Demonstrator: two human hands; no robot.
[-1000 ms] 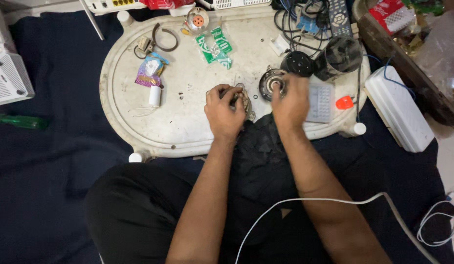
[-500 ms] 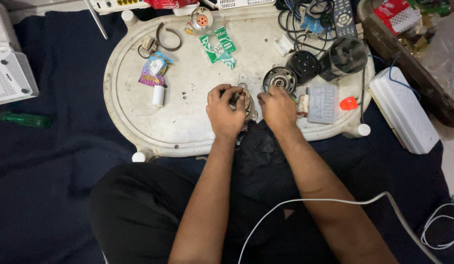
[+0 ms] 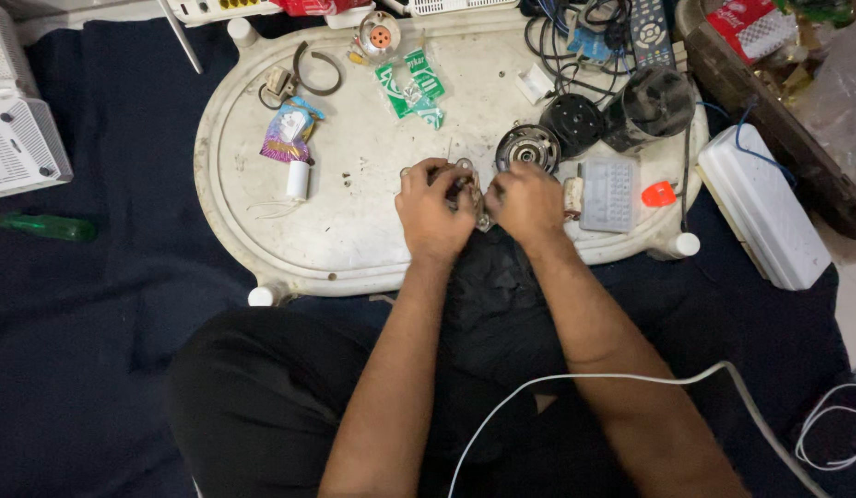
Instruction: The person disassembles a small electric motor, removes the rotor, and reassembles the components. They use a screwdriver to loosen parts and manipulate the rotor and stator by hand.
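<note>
- Small metal part (image 3: pixel 471 189), pale and flat with holes, sits between both sets of fingers, low over the near middle of the white oval tray (image 3: pixel 354 231); most of it is hidden, exact shape cannot be told.
- Left hand (image 3: pixel 432 210): fingers curled tight around the part's left side, knuckles up.
- Right hand (image 3: pixel 527 203): fingers clenched on the part's right side, thumb tip meeting the left hand's.
- Just beyond the right fingers: round motor piece (image 3: pixel 527 148) with metal centre; past it a black disc (image 3: pixel 572 120) and a dark cylinder (image 3: pixel 651 103).
- Just right of the right fingers: grey gridded box (image 3: pixel 610 192), then a small orange piece (image 3: pixel 658 195).
- Well left of the left fingers: white cylinder (image 3: pixel 299 180), purple packet (image 3: pixel 288 129), metal ring (image 3: pixel 317 69).
- Beyond the fingers, far side: green packets (image 3: pixel 411 89), bulb holder (image 3: pixel 379 37).
- Off the tray: green-handled screwdriver (image 3: pixel 45 226) on dark cloth (image 3: pixel 105 304), white wire (image 3: pixel 575 380) across the lap.
</note>
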